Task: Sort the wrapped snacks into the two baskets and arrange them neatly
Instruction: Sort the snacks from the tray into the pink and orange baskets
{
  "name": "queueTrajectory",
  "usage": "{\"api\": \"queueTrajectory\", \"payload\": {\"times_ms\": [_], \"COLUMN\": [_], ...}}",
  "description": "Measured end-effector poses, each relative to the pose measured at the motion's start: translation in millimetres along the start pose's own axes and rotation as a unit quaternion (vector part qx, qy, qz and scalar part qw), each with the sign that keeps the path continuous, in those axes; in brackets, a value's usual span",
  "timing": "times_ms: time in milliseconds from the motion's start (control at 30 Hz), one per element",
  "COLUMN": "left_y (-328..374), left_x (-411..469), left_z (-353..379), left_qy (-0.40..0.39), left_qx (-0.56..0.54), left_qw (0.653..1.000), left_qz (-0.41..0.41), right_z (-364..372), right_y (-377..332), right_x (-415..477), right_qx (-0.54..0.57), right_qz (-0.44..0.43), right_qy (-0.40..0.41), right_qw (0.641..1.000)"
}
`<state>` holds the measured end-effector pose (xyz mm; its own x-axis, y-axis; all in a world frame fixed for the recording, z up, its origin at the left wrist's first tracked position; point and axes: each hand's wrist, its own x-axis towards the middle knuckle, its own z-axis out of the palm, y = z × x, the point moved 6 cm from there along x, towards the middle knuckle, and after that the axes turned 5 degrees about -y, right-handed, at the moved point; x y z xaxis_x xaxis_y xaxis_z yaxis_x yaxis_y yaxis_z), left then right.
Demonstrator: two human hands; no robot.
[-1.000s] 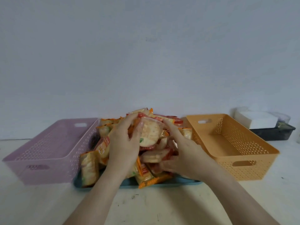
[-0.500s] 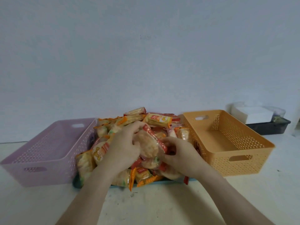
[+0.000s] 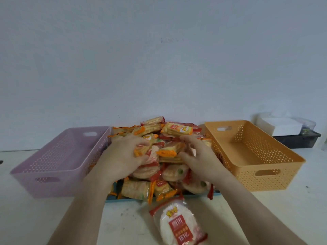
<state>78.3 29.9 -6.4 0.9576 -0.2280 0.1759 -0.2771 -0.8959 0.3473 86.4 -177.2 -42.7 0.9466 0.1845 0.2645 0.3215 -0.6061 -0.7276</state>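
Two baskets sit on the pale worktop (image 3: 26, 218), a purple basket (image 3: 58, 161) on the left and an orange basket (image 3: 256, 156) on the right, with a heaped pile of wrapped snacks (image 3: 159, 174) on a blue tray (image 3: 123, 199) between them. A black tray (image 3: 297, 141) stands behind the orange one. One round packet (image 3: 178, 223) lies loose in front. Both hands are in the pile: the left hand (image 3: 120, 156) grips an orange-ended packet (image 3: 139, 151), and the right hand (image 3: 200, 156) curls round a cracker packet (image 3: 169, 153).

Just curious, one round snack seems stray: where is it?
The round red-wrapped snack lies on the table at bottom centre of the head view, in front of the blue tray holding the snack pile.
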Motion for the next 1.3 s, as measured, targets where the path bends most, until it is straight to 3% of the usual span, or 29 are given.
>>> {"api": "queueTrajectory", "payload": {"times_ms": [100,167,333,467,600,733,833,933,1033,1133,1200,1300], "left_y": [-12.0,-10.6,-17.6,-26.8,-32.2,-37.3,-42.4,-34.8,-19.2,-4.5,9.1,21.8], "left_x": [3.2,5.7,7.0,3.7,1.6,-0.9,-2.6,-9.6,-16.8,-16.2,-11.0,1.5], "left_z": [34.0,43.0,28.1,10.1,-7.6,-16.4,-15.5,-21.9,-33.5,-36.4,-29.4,-0.3], "left_qy": [-0.119,-0.097,-0.007,0.033,0.076,0.134,0.196,0.26,0.297,0.27,0.209,0.073], "left_qx": [0.078,0.091,0.004,-0.115,-0.262,-0.37,-0.362,-0.265,-0.22,-0.271,-0.331,-0.247], "left_qw": [0.989,0.99,1.0,0.992,0.961,0.918,0.908,0.925,0.927,0.924,0.92,0.966], "left_qz": [-0.039,-0.035,-0.02,-0.046,-0.045,-0.05,-0.077,-0.087,-0.057,-0.01,0.026,0.033], "right_z": [22.4,32.6,25.8,10.6,-10.4,-17.3,-1.9,21.9,35.1,29.4,26.8,31.4], "right_y": [-8.3,-9.9,-10.8,-9.4,-12.8,-10.9,0.8,7.6,2.3,-6.2,-9.2,-10.5], "right_x": [13.9,19.8,19.0,12.0,2.0,1.6,11.5,16.2,6.9,-2.8,-10.9,-13.9], "right_qx": [-0.151,-0.205,-0.219,-0.074,-0.004,-0.063,-0.092,0.032,-0.003,-0.066,-0.159,-0.264], "right_qz": [-0.01,0.005,-0.011,-0.015,-0.015,0.009,0.037,0.041,0.022,0.023,0.032,0.025], "right_qy": [-0.105,-0.119,-0.031,0.039,0.133,0.181,0.117,-0.044,-0.181,-0.258,-0.314,-0.319], "right_qw": [0.983,0.971,0.975,0.996,0.991,0.981,0.988,0.998,0.983,0.963,0.936,0.91]}}
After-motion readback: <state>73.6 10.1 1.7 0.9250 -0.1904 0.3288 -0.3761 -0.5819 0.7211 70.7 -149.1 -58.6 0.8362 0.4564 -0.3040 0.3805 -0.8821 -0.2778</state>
